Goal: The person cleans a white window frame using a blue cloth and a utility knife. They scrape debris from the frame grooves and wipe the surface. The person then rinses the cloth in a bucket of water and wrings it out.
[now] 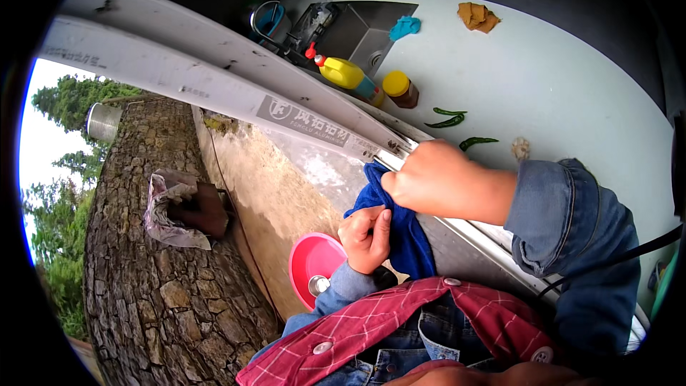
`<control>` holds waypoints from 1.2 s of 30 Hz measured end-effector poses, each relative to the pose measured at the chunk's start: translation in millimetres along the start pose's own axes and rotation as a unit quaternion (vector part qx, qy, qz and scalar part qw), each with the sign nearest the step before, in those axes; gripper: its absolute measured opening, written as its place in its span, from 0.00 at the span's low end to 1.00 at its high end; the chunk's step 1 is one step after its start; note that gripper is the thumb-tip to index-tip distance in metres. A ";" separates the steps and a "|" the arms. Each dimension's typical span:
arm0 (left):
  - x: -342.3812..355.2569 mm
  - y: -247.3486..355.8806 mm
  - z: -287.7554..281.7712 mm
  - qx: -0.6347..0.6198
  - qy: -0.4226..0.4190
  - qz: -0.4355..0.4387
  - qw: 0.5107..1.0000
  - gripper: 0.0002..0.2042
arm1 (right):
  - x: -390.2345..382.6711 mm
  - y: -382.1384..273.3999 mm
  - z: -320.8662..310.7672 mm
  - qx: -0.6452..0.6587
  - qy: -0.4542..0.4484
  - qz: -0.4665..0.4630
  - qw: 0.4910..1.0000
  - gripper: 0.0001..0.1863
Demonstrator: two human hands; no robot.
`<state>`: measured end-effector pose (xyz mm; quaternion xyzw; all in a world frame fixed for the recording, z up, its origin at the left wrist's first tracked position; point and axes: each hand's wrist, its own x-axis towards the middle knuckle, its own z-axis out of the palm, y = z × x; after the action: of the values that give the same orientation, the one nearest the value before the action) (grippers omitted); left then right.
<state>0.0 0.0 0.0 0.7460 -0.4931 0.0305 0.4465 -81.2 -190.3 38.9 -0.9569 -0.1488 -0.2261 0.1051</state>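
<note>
My right hand (pixel 429 179) is closed around the upper part of a dark blue cloth (pixel 418 250) at the pale metal window track (pixel 389 159). My left hand (pixel 364 239) is lower and to the left, its fingers curled on the cloth's left edge with the thumb up. The cloth hangs down over the grey ledge below the frame. Just past my right hand, on the pale counter (pixel 543 71), lie green chili peppers (pixel 446 118) and a small pale bulb (pixel 520 149), perhaps garlic.
A yellow bottle (pixel 341 71), a jar (pixel 400 89), a sink (pixel 371 28), a turquoise cloth (pixel 404 27) and brown cloth (pixel 477 16) occupy the counter. Outside are a red basin (pixel 304 261), a stone wall (pixel 157 300) with a bag-lined container (pixel 207 211), and trees (pixel 50 243).
</note>
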 end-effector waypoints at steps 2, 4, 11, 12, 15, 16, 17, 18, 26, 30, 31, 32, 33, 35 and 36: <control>11.0 -2.6 -6.7 0.014 -0.006 0.065 0.998 0.03 | -2.5 7.2 -2.6 -0.033 0.033 -0.016 0.999 0.06; -3.6 -3.1 -10.2 -0.044 -0.036 0.094 0.994 0.03 | -17.0 -2.0 -20.1 -0.025 -0.010 -0.007 1.000 0.06; -20.3 6.2 -18.6 -0.144 -0.007 0.007 0.989 0.03 | -40.9 -33.3 -89.3 -0.023 -0.172 0.026 0.984 0.05; -22.8 7.8 -21.8 -0.148 0.000 -0.034 0.988 0.04 | -42.2 -33.9 -90.7 -0.026 -0.164 0.034 0.986 0.04; -24.4 3.6 -27.9 -0.165 0.067 -0.117 0.977 0.03 | -45.0 -34.5 -92.4 -0.029 -0.136 0.052 0.989 0.05; -20.2 3.3 -29.8 -0.199 0.093 -0.142 0.965 0.03 | -44.9 -34.1 -90.7 -0.025 -0.123 0.057 0.990 0.05; -13.3 1.2 -31.0 -0.201 0.126 -0.131 0.963 0.03 | -44.6 -33.5 -88.2 -0.021 -0.111 0.062 0.992 0.05; -8.9 -0.7 -34.9 -0.214 0.155 -0.139 0.954 0.03 | -43.7 -33.3 -83.8 -0.014 -0.107 0.072 0.992 0.05; 25.9 -35.5 -39.9 -0.254 0.243 -0.147 0.925 0.05 | -27.1 -36.1 -30.4 -0.035 0.005 0.093 0.995 0.06; 26.0 -42.8 -38.3 -0.236 0.252 -0.136 0.928 0.05 | -19.3 -44.6 -23.9 -0.028 -0.028 0.131 0.991 0.10; 24.3 -43.8 -39.8 -0.234 0.246 -0.135 0.931 0.05 | -19.3 -45.9 -22.9 -0.020 -0.032 0.136 0.990 0.10; 22.0 -44.8 -41.5 -0.232 0.239 -0.134 0.933 0.05 | -18.7 -47.8 -21.6 -0.011 -0.035 0.143 0.989 0.10; 22.1 -45.2 -42.7 -0.239 0.235 -0.131 0.933 0.05 | -16.8 -49.2 -22.2 -0.002 -0.047 0.140 0.989 0.10; 21.3 -45.6 -46.3 -0.253 0.227 -0.125 0.932 0.05 | -12.4 -54.0 -23.1 0.014 -0.069 0.138 0.988 0.10; 23.8 -42.8 -46.6 -0.254 0.214 -0.122 0.935 0.05 | -11.4 -53.4 -24.3 0.008 -0.058 0.126 0.990 0.08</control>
<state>63.2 20.5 12.2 0.6379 -0.2821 0.0079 0.7165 -118.4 -149.7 62.0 -0.9786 -0.0353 -0.1538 0.1319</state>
